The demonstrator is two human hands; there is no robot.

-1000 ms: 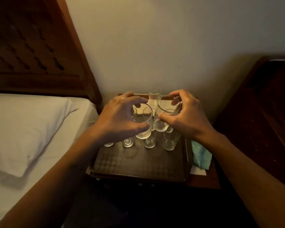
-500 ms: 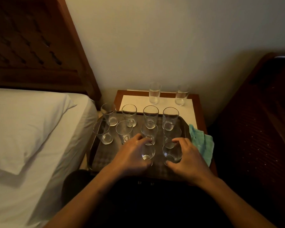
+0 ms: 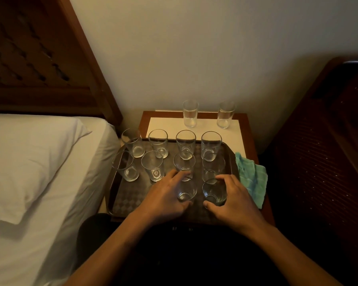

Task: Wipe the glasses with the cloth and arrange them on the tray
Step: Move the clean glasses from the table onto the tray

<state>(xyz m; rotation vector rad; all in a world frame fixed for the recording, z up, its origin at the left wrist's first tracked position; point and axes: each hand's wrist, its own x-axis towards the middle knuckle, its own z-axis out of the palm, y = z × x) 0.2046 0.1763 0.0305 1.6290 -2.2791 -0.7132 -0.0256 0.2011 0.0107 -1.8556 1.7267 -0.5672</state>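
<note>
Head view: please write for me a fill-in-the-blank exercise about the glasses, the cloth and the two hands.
1. Off the tray, ____ glasses by the wall stand on the bedside table.
2. The cloth lies at the tray's ____ edge.
3. The left hand and the right hand each grip a front glass; each row behind holds ____ glasses.
Missing words: two; right; four.

Glasses point(image 3: 185, 144) on tray point(image 3: 130, 200) (cloth point(image 3: 251, 178) rt).
</note>
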